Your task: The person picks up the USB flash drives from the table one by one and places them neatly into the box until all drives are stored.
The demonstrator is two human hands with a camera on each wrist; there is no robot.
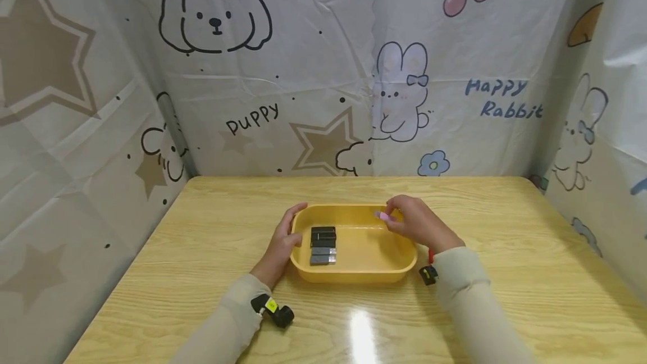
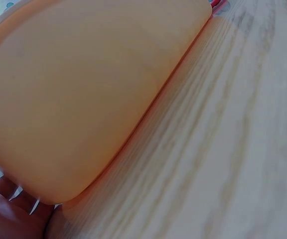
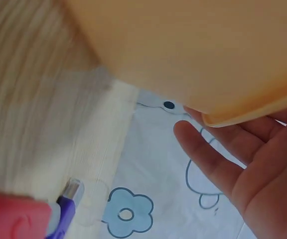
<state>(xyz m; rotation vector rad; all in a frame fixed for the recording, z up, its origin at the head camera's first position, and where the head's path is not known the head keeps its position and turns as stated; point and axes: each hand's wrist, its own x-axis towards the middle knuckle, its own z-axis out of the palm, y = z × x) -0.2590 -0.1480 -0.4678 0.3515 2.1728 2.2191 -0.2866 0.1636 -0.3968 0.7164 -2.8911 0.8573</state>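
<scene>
A yellow plastic bin [image 1: 354, 277] stands on the table. My left hand [image 1: 279, 246] grips its left end, thumb over the rim and fingers along the outside. The left wrist view shows the bin's outer wall [image 2: 93, 89], with fingers of the left hand [image 2: 14, 211] at its corner. Over the bin's far right part, my right hand [image 1: 417, 222] pinches a small pink USB flash drive [image 1: 384, 216] between thumb and fingertips. Black USB sticks [image 1: 323, 237] and grey ones with metal plugs [image 1: 320, 257] lie side by side in the bin's left part.
Right of the bin, partly behind the right wrist, lies a red object [image 3: 16, 216] with a purple USB stick [image 3: 66, 211] against it. The wooden table [image 1: 227, 201] ends at a printed cloth backdrop [image 1: 313, 72]. Each wrist wears a small black camera [image 1: 275, 310].
</scene>
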